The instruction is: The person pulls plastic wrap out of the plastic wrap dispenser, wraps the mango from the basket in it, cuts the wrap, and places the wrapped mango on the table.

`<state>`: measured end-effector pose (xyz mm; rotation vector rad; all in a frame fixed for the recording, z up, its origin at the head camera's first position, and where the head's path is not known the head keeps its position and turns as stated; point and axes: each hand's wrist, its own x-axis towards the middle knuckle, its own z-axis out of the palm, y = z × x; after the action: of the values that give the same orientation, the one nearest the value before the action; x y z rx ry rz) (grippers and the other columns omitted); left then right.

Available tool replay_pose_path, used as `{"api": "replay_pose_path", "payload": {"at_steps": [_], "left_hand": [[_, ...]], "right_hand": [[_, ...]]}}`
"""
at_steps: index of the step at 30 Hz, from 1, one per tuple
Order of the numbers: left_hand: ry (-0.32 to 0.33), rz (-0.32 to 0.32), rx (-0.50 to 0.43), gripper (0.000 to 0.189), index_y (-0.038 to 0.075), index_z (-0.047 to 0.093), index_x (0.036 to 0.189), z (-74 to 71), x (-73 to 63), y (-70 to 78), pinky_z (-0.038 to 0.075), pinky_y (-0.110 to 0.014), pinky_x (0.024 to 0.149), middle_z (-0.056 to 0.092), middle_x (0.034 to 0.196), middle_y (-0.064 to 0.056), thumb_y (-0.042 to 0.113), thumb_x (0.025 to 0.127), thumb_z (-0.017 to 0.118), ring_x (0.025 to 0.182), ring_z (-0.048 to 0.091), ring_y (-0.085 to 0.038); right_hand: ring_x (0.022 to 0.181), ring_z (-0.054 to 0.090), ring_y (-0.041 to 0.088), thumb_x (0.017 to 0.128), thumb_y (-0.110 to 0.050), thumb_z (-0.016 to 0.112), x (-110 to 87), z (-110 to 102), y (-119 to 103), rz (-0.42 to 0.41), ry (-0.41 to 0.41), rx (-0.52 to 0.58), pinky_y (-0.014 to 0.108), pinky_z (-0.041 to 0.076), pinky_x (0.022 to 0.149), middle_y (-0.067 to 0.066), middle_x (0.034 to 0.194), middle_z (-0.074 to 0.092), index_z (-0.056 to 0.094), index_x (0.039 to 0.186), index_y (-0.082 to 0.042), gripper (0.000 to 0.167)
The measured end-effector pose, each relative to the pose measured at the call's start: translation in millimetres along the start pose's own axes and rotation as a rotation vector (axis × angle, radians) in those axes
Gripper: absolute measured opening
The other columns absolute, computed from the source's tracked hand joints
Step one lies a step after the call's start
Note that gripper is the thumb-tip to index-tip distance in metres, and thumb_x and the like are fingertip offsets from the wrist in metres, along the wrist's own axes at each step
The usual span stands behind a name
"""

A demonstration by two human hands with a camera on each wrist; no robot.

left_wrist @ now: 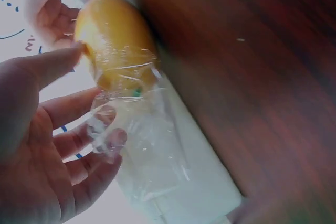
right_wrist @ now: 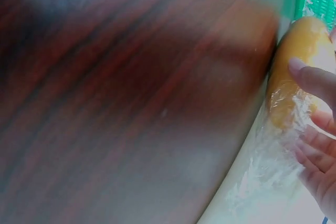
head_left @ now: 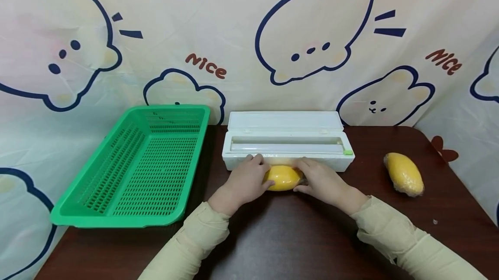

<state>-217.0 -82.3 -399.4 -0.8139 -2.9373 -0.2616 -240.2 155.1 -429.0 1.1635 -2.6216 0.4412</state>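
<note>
A yellow mango [head_left: 283, 178] with clear cling film around it is held between both hands, in front of the white film dispenser [head_left: 288, 164]. My left hand [head_left: 246, 180] grips its left end with thumb and forefinger. Loose film [left_wrist: 142, 140] trails from that end past the other fingers in the left wrist view. On the right end, my right hand [head_left: 323, 181] has its thumb and fingers around the fruit. Crumpled film [right_wrist: 262, 166] hangs beside the right fingers in the right wrist view. The dispenser's lid [head_left: 284, 120] stands raised at the back.
A green plastic basket [head_left: 177, 216] sits at the left of the dark wooden table [head_left: 273, 245]. Another film-wrapped mango [head_left: 403, 174] lies at the right. A green slider [head_left: 347, 152] is at the dispenser's right end. A patterned curtain [head_left: 241, 33] hangs behind.
</note>
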Motion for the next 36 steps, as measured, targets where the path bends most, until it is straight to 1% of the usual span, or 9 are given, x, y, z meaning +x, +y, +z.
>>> {"api": "replay_pose_path", "payload": {"at_steps": [3,7,10,16,22,25,28,33,36], "left_hand": [[0.025,0.01,0.006,0.027,0.008,0.075,0.099,-3.0,-0.1,1.3,0.054,-0.037,0.076,0.068,0.1,-0.007,0.033,0.09,0.081,0.09,0.062,-0.025],[0.031,-0.007,-0.108,0.03,0.004,0.072,0.105,-7.3,1.2,2.5,0.053,-0.037,0.074,0.07,0.094,-0.007,0.024,0.086,0.084,0.085,0.063,-0.022],[0.026,-0.011,-0.138,0.033,0.003,0.07,0.109,-9.3,2.3,3.2,0.054,-0.038,0.075,0.069,0.096,-0.008,0.022,0.086,0.085,0.085,0.064,-0.024],[0.001,-0.008,-0.143,0.032,0.002,0.072,0.108,-10.9,3.7,4.3,0.055,-0.039,0.08,0.07,0.102,-0.011,0.024,0.087,0.083,0.09,0.067,-0.027],[-0.025,-0.03,-0.14,0.028,0.003,0.072,0.103,-15.6,7.8,9.5,0.054,-0.038,0.074,0.068,0.093,-0.009,0.025,0.088,0.083,0.083,0.064,-0.024],[-0.052,-0.043,-0.112,0.027,0.005,0.073,0.103,-21.8,16.9,17.9,0.054,-0.037,0.072,0.067,0.091,-0.008,0.028,0.09,0.081,0.082,0.064,-0.024],[-0.073,-0.041,-0.083,0.028,0.006,0.073,0.109,-33.1,32.3,28.9,0.055,-0.037,0.077,0.071,0.1,-0.008,0.03,0.094,0.076,0.091,0.068,-0.024],[-0.08,-0.04,-0.113,0.03,0.007,0.072,0.121,-62.1,63.3,41.8,0.054,-0.037,0.09,0.071,0.117,-0.007,0.029,0.101,0.067,0.107,0.067,-0.022],[-0.055,-0.044,-0.175,0.028,0.009,0.072,0.121,-75.9,81.6,43.2,0.054,-0.033,0.086,0.071,0.112,-0.004,0.028,0.102,0.064,0.101,0.066,-0.019]], "right_hand": [[0.092,0.065,0.021,0.075,-0.018,0.094,-1.8,-0.1,-1.4,0.005,0.007,-0.016,0.037,0.057,0.078,0.011,0.116,0.063,0.061,0.121,-0.002,0.058],[0.094,0.065,0.022,0.073,-0.021,0.095,-4.0,-1.3,-1.7,-0.013,0.047,-0.041,0.038,0.056,0.081,0.009,0.111,0.066,0.065,0.116,-0.003,0.055],[0.096,0.065,0.023,0.075,-0.026,0.094,-5.1,-4.5,-1.0,-0.008,0.063,-0.044,0.041,0.055,0.084,0.006,0.107,0.068,0.067,0.113,-0.005,0.052],[0.101,0.065,0.027,0.082,-0.031,0.088,-13.8,-18.0,4.6,0.091,0.094,-0.029,0.045,0.055,0.086,0.007,0.11,0.071,0.071,0.115,-0.006,0.045],[0.102,0.058,0.033,0.083,-0.019,0.086,-28.2,-35.6,22.0,0.232,0.277,0.037,0.049,0.049,0.087,0.014,0.11,0.068,0.07,0.116,-0.001,0.041],[0.103,0.051,0.036,0.086,-0.013,0.083,-33.3,-43.9,30.9,0.366,0.37,0.13,0.048,0.041,0.084,0.019,0.114,0.062,0.067,0.122,0.002,0.042],[0.104,0.046,0.038,0.09,-0.012,0.079,-35.6,-49.5,37.6,0.482,0.417,0.216,0.044,0.035,0.081,0.022,0.118,0.057,0.064,0.127,0.004,0.043],[0.112,0.043,0.042,0.095,-0.017,0.075,-37.0,-49.2,44.8,0.599,0.413,0.303,0.045,0.036,0.084,0.026,0.126,0.052,0.06,0.132,0.006,0.046],[0.12,0.043,0.044,0.097,-0.021,0.073,-36.1,-45.8,48.3,0.645,0.385,0.354,0.053,0.04,0.093,0.028,0.134,0.048,0.056,0.137,0.007,0.051]]}}
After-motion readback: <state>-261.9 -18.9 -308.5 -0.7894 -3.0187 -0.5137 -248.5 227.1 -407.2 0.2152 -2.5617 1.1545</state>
